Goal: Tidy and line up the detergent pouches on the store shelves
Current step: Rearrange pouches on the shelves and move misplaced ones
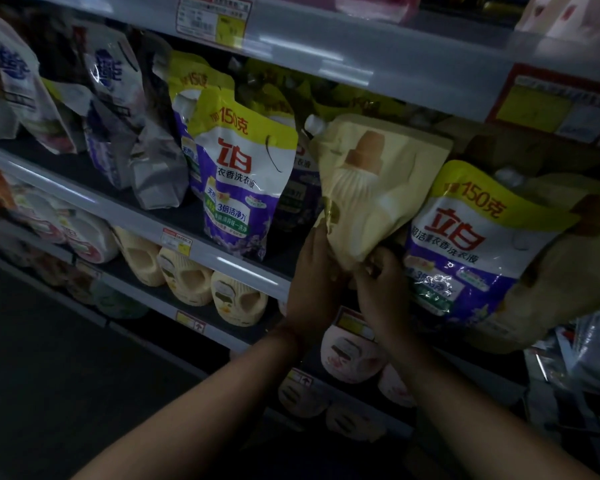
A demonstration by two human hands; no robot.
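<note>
A cream-yellow detergent pouch point(371, 188) with a white spout at its top left stands tilted on the middle shelf point(139, 216). My left hand point(314, 275) grips its lower left corner, and my right hand point(383, 282) pinches its bottom edge from the right. Left of it stands a purple, white and yellow pouch point(243, 188) with others behind it. To the right, a like pouch point(475, 244) leans over the shelf's front edge. White and blue pouches point(111, 95) lean in a loose row at the far left.
The shelf above point(361, 53) hangs low over the pouches and carries price tags. Below are cream jugs point(187, 275) and white and pink bottles point(350, 355). Dark floor lies at the lower left. Clear-wrapped goods point(593, 344) crowd the right edge.
</note>
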